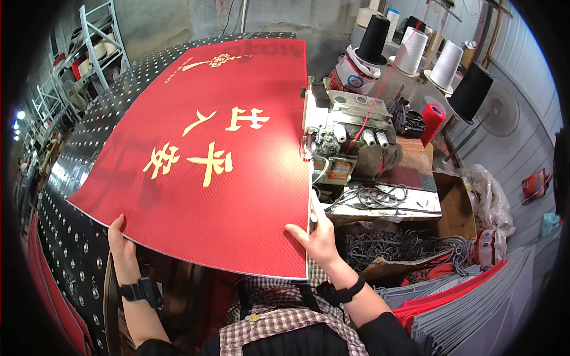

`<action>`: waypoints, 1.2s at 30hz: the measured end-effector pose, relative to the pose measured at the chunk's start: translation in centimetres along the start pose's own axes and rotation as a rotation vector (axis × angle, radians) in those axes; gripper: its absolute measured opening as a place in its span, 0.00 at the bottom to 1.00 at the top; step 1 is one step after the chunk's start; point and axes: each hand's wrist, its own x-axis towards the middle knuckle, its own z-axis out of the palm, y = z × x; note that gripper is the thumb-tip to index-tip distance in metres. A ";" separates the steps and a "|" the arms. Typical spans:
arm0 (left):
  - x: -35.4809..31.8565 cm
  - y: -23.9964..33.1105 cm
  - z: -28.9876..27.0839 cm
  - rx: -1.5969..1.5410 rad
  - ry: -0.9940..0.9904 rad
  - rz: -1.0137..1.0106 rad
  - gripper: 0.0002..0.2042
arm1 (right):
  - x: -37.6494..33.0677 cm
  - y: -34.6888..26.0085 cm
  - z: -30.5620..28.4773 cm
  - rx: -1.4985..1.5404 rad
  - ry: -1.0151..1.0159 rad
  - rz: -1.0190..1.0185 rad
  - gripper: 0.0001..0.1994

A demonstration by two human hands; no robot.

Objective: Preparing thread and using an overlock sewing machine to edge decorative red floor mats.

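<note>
A large red floor mat with gold lettering and a pale cut edge lies across the worktable. My left hand grips its near edge at the left, thumb on top and fingers out of sight beneath. At the right side near the close corner, my right hand holds the mat, its thumb on the red face and the fingers at the edge and partly hidden. The mat's right edge runs against an industrial sewing machine, whose lamp brightens the red surface. A red thread leads down into the machine.
Black and white thread cones stand behind the machine, beside a red spool. Grey trimmings heap below it, next to a cardboard box. Stacked mats lie at the lower right. The black table is studded with metal balls.
</note>
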 end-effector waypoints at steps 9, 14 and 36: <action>8.2 -2.4 5.3 0.004 -0.037 -0.073 0.13 | 5.3 3.3 0.1 0.132 0.066 0.118 0.36; 12.6 -3.9 8.2 0.046 -0.045 -0.015 0.13 | 3.6 2.5 -0.2 0.464 0.037 0.304 0.36; 17.8 -6.9 17.2 0.218 0.008 0.017 0.10 | 6.0 -4.2 -0.3 -0.127 -0.236 -0.111 0.05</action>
